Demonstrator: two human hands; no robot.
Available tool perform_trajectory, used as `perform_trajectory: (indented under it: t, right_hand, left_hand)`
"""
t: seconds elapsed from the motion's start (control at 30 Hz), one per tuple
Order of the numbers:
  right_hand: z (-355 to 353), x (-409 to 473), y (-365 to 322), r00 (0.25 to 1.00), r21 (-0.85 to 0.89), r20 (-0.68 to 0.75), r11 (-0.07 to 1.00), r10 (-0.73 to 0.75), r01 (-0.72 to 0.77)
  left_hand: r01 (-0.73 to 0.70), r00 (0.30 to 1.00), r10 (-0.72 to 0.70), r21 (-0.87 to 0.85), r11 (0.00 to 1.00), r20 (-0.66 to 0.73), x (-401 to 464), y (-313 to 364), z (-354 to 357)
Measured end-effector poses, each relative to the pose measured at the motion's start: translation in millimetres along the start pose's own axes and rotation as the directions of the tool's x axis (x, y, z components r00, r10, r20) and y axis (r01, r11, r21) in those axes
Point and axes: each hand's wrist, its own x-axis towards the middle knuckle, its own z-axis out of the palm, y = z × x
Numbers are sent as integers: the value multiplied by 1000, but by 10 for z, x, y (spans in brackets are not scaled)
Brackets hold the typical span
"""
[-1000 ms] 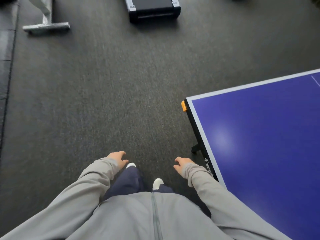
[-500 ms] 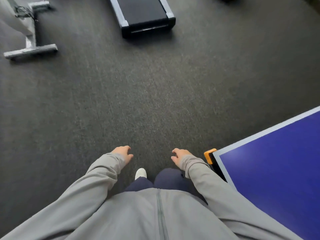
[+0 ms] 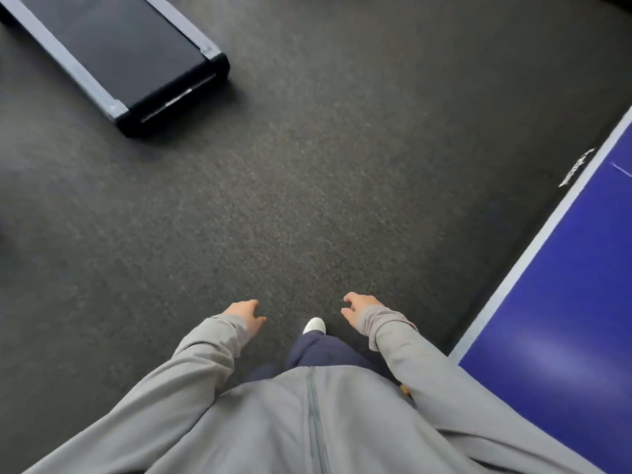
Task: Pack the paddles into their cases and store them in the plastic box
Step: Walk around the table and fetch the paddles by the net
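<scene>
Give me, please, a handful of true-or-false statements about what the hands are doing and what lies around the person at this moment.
1. Both hands hold nothing. True: the left hand and the right hand hang with loosely curled fingers.
2. A paddle lies on the blue table. False: the visible part of the blue table shows no paddle.
3. The blue table is on the person's right. True.
4. The treadmill stands on the blue table. False: the treadmill stands on the dark floor, ahead and to the left.
5. The right hand rests on the table's edge. False: it hangs beside the table, apart from it.
</scene>
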Motion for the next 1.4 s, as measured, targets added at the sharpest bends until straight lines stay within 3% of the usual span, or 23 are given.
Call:
perform_trajectory:
  t: [0.17, 0.33, 0.8, 1.07, 1.4]
  right_hand:
    - [-601, 281, 83, 996, 104, -46, 992, 75, -70]
    - [-1065, 535, 207, 979, 269, -47, 947, 196, -177]
    - [-2687, 1354, 214, 889, 564, -80, 756, 451, -332]
    - [-3206, 1553, 585, 841, 692, -51, 627, 538, -359]
    - [-4158, 1943, 1611, 816, 814, -109, 522, 568, -255]
  left_hand:
    - [-140, 990, 143, 94, 986, -21, 531, 721, -784]
    - [-243, 970, 238, 248, 938, 49, 1050, 1347, -1425]
    - [-517, 851, 472, 535, 668, 232, 2466, 3229, -3087]
    - [-621, 755, 563, 644, 448, 337, 2705, 4386, -3321]
    - [-654, 704, 610, 667, 358, 364, 2857, 6052, -3411]
